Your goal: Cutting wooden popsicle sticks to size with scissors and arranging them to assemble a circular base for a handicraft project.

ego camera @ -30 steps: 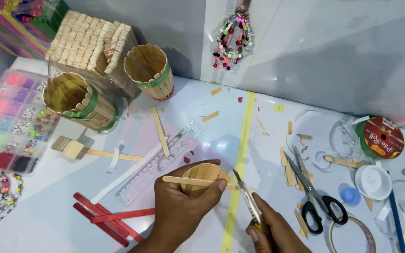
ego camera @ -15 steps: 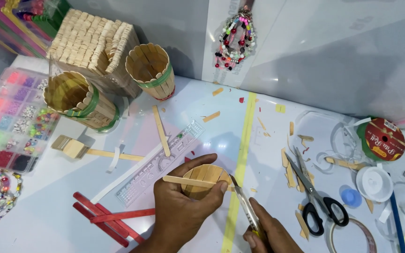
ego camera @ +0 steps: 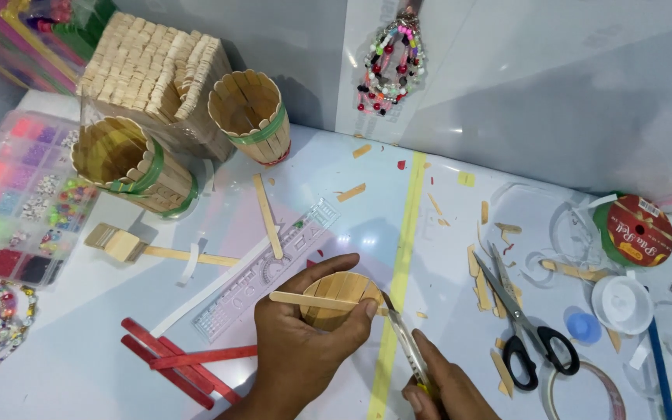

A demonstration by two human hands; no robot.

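My left hand [ego camera: 301,334] grips a small round cup of wooden craft sticks [ego camera: 339,291] and pins a single craft stick [ego camera: 305,298] flat across its top with the thumb. My right hand [ego camera: 441,389] holds a utility knife [ego camera: 403,338] at the bottom edge of the view. The blade tip rests against the right end of that stick, beside the cup's rim. A yellow tape stripe [ego camera: 400,272] runs down the white table [ego camera: 87,350] just under the knife.
Two bigger stick cups with green bands [ego camera: 249,117] [ego camera: 130,165] and a stick box [ego camera: 153,74] stand at back left. A bead tray [ego camera: 17,198], clear ruler [ego camera: 262,268], red sticks [ego camera: 184,362], scissors [ego camera: 519,315], ribbon spool [ego camera: 633,229], tape rolls and wood scraps lie around.
My right hand has brought the knife up and left, from apart from the stick to its blade touching the stick's right end. My left hand and the cup stayed put.
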